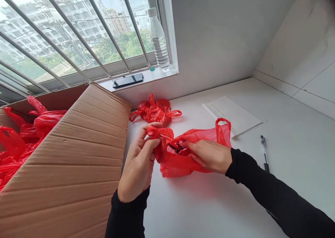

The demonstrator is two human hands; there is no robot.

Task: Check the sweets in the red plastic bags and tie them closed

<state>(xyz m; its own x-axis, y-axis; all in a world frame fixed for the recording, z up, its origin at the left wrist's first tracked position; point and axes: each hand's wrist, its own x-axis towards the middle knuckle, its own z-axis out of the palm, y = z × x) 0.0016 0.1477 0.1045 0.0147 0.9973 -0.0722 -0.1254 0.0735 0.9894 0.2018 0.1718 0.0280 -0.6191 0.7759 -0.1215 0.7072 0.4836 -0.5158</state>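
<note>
My left hand [140, 158] is closed on one bunched handle of a thin red plastic bag [175, 167], with thumb and fingers pinching it. The bag lies on the white table with its mouth spread open and its other handle [222, 135] standing loose on the right. My right hand [209, 154] reaches into the mouth of the bag. Its fingers are closed at the edge of a shiny red packet [179, 146] with black print. The lower part of the packet and some fingertips are hidden by the bag.
Left of my hands stands a cardboard box [86, 144] holding several red bags [34, 130]. A tied red bag [154, 110] sits by the wall. Paper [232, 112] and a pen [264, 152] lie to the right. On the sill are a phone [128, 80] and a water bottle [159, 43].
</note>
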